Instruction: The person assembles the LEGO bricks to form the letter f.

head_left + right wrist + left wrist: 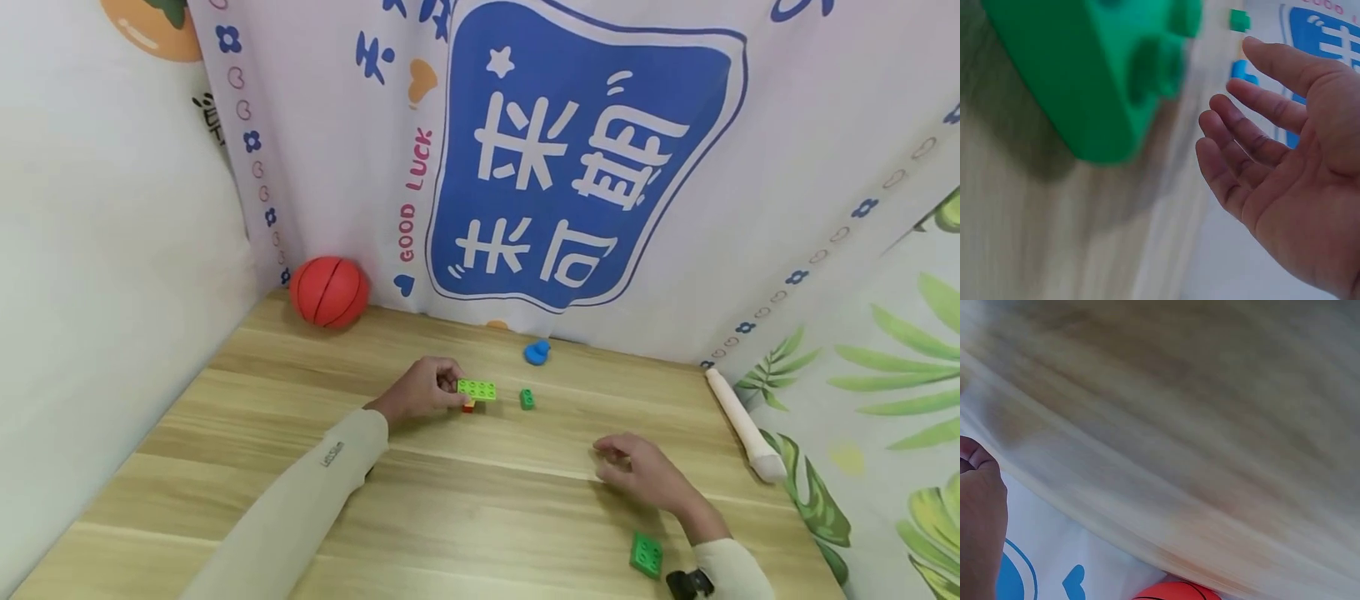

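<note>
In the head view my left hand [426, 387] pinches a lime-green toy brick [477, 389] by its left end. A small red and orange piece [468, 407] shows just under that brick; whether the two are joined I cannot tell. A small dark-green brick [527, 399] stands on the table to the right of them. My right hand [637, 471] hovers over the table with loosely bent fingers and holds nothing. Close to the right wrist lies a larger green brick [646, 555], which looms large in the right wrist view. The left wrist view catches only part of the left hand [982, 512].
A blue toy duck [537, 352] sits near the table's back edge. At the back left corner is a red ball [330, 292] with black lines. A pale stick-like object [745, 425] lies along the right edge. Printed cloth [322, 167] hangs behind the wooden table [450, 517].
</note>
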`<state>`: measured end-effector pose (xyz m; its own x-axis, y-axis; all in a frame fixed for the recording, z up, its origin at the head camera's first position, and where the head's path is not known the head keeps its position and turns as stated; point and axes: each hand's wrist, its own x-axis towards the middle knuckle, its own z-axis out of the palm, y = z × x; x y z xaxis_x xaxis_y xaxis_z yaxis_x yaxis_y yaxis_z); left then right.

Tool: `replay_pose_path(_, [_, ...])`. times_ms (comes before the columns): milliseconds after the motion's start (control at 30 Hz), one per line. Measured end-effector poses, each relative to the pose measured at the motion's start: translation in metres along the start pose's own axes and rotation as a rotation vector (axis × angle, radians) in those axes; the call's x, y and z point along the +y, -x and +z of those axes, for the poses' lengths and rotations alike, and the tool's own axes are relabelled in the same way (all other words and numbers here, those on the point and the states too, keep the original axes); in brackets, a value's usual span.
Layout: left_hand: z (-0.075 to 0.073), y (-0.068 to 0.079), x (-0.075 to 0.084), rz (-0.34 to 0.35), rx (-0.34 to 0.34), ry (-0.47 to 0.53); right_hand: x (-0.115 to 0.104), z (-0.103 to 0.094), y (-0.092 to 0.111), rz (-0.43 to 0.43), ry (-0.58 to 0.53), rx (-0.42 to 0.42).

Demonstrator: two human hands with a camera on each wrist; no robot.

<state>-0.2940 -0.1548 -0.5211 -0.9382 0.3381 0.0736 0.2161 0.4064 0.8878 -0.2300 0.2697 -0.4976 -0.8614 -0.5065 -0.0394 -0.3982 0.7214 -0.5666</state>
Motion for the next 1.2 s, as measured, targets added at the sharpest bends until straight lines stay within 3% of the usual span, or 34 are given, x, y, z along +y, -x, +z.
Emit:
replay_pose_path(333, [0.006, -0.005, 0.001, -0.015, -0.018, -0.018, -0.006, 0.025, -0.084, 0.041, -0.189, -0.032])
replay_pose_path(500, [0.006, -0.005, 0.002, -0.036, -0.014, -0.020, -0.018, 0.035, -0.110, 0.012, -0.218, -0.037])
replay_pose_path(733, [0.004, -0.004, 0.004, -0.044, -0.012, -0.015, -0.025, 0.047, -0.123, -0.036, -0.190, 0.019])
replay_pose_path(1033, [0.004, -0.003, 0.007, -0.045, -0.005, -0.006, -0.033, 0.049, -0.120, 0.002, -0.160, 0.055])
replay_pose_path(1200, [0.006, -0.002, 0.006, -0.050, 0.002, -0.002, -0.042, 0.047, -0.121, 0.077, -0.209, 0.092])
